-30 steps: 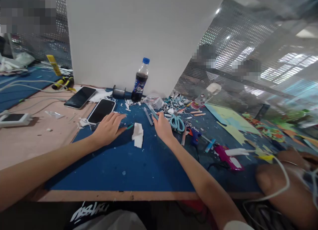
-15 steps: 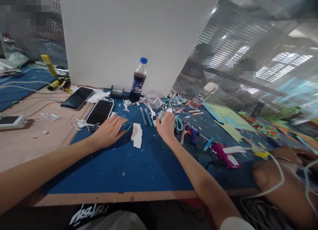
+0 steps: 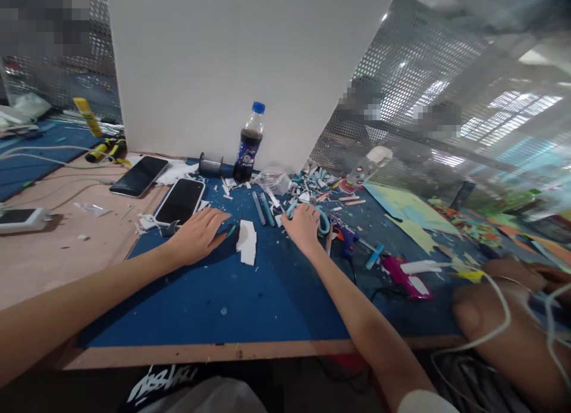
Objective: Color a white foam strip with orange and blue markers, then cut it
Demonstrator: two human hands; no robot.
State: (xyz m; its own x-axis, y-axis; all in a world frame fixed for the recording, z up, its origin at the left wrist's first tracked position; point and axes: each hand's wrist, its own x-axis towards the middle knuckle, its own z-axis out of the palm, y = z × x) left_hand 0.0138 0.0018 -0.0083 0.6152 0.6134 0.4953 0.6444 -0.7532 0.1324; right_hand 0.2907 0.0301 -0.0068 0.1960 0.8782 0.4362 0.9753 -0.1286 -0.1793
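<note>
My right hand curls its fingers over light-blue-handled scissors; the blades are hidden. My left hand rests on the blue mat, fingers stretched out and thumb apart. Beside its fingertips a small teal and dark piece shows; the rest of it is hidden by the hand. A grey metal end pokes out near the left wrist. Between the hands lies a torn white strip. Behind the strip are two narrow sticks, one grey and one teal.
A cola bottle stands before a white board. Two phones lie at left. Scraps are heaped behind my right hand. A blue glue gun and magenta object lie rightward, near another person's arm.
My right hand has shifted slightly right and nearer to me, and the scissors have moved with it. My left hand stays in place.
</note>
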